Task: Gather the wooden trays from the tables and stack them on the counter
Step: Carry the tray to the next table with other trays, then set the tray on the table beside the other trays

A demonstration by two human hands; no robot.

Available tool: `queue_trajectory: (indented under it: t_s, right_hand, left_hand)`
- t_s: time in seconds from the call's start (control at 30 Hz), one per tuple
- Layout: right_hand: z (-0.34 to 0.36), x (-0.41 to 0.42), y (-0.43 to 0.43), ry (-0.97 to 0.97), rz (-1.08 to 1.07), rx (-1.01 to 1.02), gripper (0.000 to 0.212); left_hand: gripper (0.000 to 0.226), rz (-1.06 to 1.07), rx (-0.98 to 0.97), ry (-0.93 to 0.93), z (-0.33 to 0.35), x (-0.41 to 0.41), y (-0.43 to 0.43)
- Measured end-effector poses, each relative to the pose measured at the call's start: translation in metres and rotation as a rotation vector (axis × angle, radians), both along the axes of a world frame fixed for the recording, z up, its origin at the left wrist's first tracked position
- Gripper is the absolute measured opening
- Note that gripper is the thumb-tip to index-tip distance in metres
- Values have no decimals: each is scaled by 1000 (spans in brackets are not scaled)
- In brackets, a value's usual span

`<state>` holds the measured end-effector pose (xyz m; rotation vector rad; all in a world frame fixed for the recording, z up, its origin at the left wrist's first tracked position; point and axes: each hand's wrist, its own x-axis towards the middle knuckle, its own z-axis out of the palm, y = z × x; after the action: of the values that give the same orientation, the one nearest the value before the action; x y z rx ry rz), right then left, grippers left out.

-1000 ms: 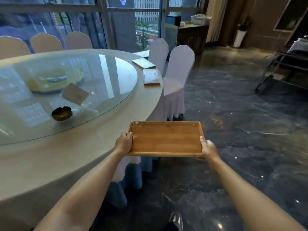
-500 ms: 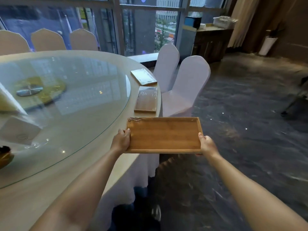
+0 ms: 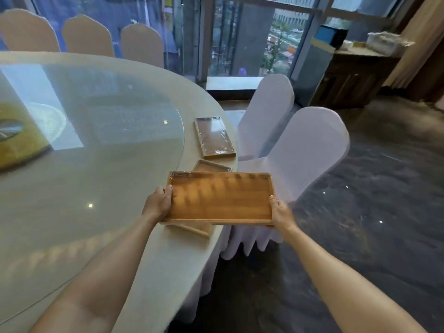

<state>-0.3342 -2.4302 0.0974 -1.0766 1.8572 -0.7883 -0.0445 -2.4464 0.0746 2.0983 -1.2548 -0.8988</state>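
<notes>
I hold a flat wooden tray (image 3: 221, 198) level over the right edge of the round table (image 3: 168, 255). My left hand (image 3: 158, 203) grips its left short side and my right hand (image 3: 281, 213) grips its right short side. Directly under it lies a second wooden tray (image 3: 211, 166), mostly hidden, with one corner showing below. A third tray (image 3: 213, 137), wrapped in clear film, lies farther back along the table's edge.
A glass turntable (image 3: 96, 131) covers the table's middle. Two white-covered chairs (image 3: 307, 150) stand close on the right by the table edge. Beige chairs (image 3: 86, 37) line the far side. A dark wooden sideboard (image 3: 353, 75) stands by the window; dark marble floor (image 3: 372, 212) spreads right.
I have moved forward along the table with the tray in both hands. The held tray now hangs over the nearer tray on the table, covering most of it.
</notes>
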Motion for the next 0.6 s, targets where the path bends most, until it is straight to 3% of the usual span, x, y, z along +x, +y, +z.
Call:
queue_trajectory:
  t_s: [0.3,0.5,0.6]
  right_hand:
    - [-27,11,-159,49,330,75,40]
    - [-54,35,-240,156,732,60,33]
    - [-66,47,-269,272,969,30,39]
  left_hand:
    - [54,261,96,-74,-26,-1,-56]
    - [54,525,193,-143,-45,-13,-54]
    - [56,669,280,-162,-54,-31,-42]
